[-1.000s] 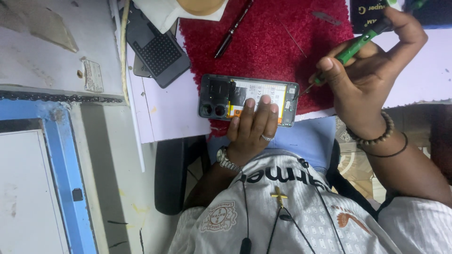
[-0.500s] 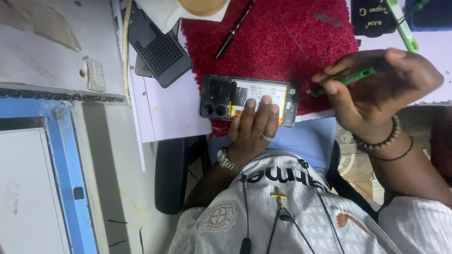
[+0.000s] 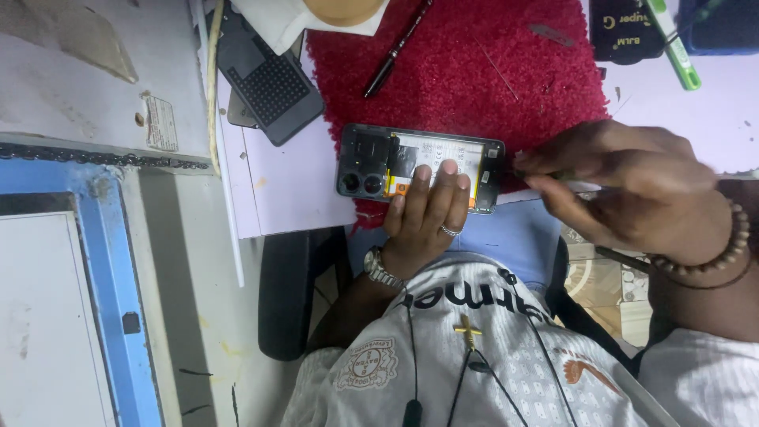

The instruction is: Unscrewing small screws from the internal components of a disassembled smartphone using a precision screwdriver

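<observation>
- Fingers of the left hand [image 3: 423,209] lie flat and spread on the opened black smartphone with its back cover off and battery showing [image 3: 419,168], pressing it down so it cannot slide; the hand is not closed round anything.
- That phone lies lengthwise at the near edge of the red shaggy mat [image 3: 466,67], partly on the pale lilac tabletop [image 3: 277,190], the soft pile likely there to cushion it and catch small parts.
- At three o'clock from the phone, the right hand [image 3: 624,190] pinches a thin light-coloured tool [image 3: 573,185], fingers closed tight on it, tip aimed at the phone's right end.
- At twelve o'clock lies a dark pen [image 3: 395,51]; at two o'clock a green-handled tool [image 3: 672,43], both within reach.
- At ten o'clock sits a black perforated case [image 3: 269,79].
</observation>
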